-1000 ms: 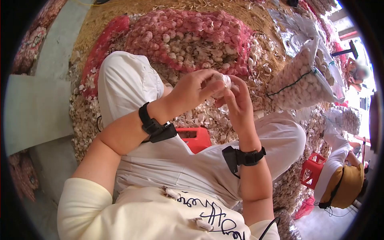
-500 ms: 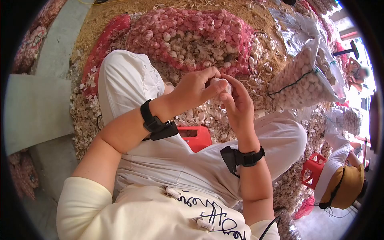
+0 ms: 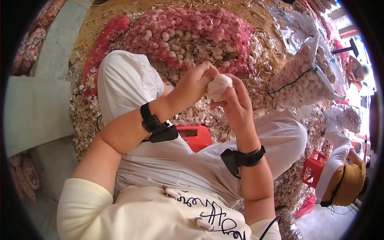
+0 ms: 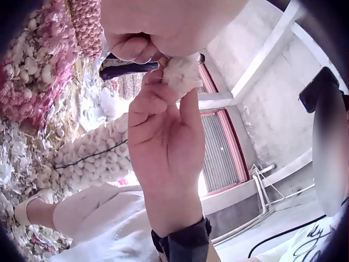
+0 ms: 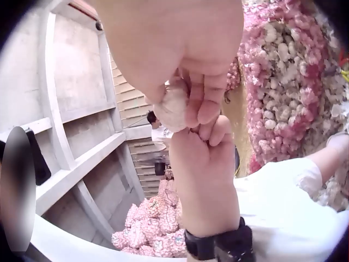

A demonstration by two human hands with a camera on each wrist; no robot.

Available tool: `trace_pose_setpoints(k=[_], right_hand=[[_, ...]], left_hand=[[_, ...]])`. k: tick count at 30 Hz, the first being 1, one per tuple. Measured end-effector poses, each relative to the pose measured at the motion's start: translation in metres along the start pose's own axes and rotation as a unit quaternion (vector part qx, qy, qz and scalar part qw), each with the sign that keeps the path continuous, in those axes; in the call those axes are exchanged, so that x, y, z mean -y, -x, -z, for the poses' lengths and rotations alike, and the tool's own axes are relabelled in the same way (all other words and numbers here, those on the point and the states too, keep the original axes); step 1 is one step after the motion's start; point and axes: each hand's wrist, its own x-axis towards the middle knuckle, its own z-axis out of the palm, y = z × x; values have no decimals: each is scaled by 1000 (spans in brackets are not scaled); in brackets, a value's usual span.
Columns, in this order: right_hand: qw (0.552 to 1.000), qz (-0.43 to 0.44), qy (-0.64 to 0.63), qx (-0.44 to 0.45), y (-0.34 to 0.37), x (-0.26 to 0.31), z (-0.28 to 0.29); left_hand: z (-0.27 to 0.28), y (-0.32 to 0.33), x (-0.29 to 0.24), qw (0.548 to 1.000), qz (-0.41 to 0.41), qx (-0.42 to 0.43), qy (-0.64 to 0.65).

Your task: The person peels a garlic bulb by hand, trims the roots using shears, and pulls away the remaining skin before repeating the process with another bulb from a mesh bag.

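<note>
Between the two hands is a whitish garlic bulb (image 3: 219, 87), raised over the lap. My right hand (image 3: 239, 105) grips it, thumb on the near side and fingers round the far side. Curled at the bulb's upper left edge are the fingers of my left hand (image 3: 199, 82), their tips pinched together against it. In the left wrist view the garlic bulb (image 4: 182, 75) shows between the right hand's thumb and fingers. The right wrist view has the garlic bulb (image 5: 173, 107) partly covered by the right hand's fingers, with the left hand (image 5: 204, 164) below.
A torn pink net sack (image 3: 188, 36) of garlic lies ahead, and a clear sack (image 3: 298, 80) of bulbs stands at the right. Loose garlic skins (image 3: 86, 128) cover the floor. A red stool (image 3: 196, 138) shows between the legs. Another person (image 3: 340, 176) sits at far right.
The garlic bulb, mostly covered by the fingers before, now shows its broad pale side. My left thumb and fingers have drawn back to its upper left edge; the right hand keeps its grip.
</note>
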Motion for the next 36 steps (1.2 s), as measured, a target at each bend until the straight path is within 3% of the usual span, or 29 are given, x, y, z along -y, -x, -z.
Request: trace_pose_setpoints(k=[2, 3, 5, 6, 7, 8, 12, 14, 16, 18, 25, 27, 31, 33, 34, 36], right_hand=[[998, 15, -66, -12, 1, 11, 0], [991, 30, -132, -21, 0, 16, 0], [995, 44, -89, -25, -2, 18, 11], [997, 59, -47, -33, -3, 17, 16], [996, 52, -63, -34, -4, 15, 19], [996, 53, -62, -37, -3, 13, 21], [997, 16, -41, -60, -3, 8, 13], [999, -5, -35, -41, -2, 1, 14], [999, -4, -16, -45, -1, -1, 10], [999, -14, 26, 11, 0, -5, 14], [1000, 3, 17, 23, -1, -2, 12], [999, -3, 5, 32, -1, -1, 10], [999, 14, 12, 38, 1, 1, 9], [998, 24, 44, 24, 2, 2, 7], [998, 24, 44, 24, 2, 2, 7], [998, 30, 11, 58, 0, 4, 10]], left_hand=[[7, -2, -14, 986, 147, 73, 8], [9, -2, -12, 987, 146, 70, 9], [12, -3, -5, 968, 209, 139, 17], [9, -4, 1, 968, 208, 141, 17], [5, -5, 7, 994, 30, 96, -43], [2, -5, 13, 983, -149, 45, -100], [-1, 8, -18, 993, -89, 60, -37], [-3, 9, -25, 983, -84, 84, -143], [-4, 10, -22, 982, -93, 71, -147], [-4, 11, -22, 991, -81, 60, -91], [-4, 12, -27, 997, -18, 69, -43], [-5, 11, -22, 990, 32, 86, 110], [1, 8, -24, 979, 35, 98, 177], [5, 7, -25, 989, 42, 142, 30], [8, 6, -26, 989, 42, 141, 30], [13, 5, -26, 982, 1, 133, -134]])
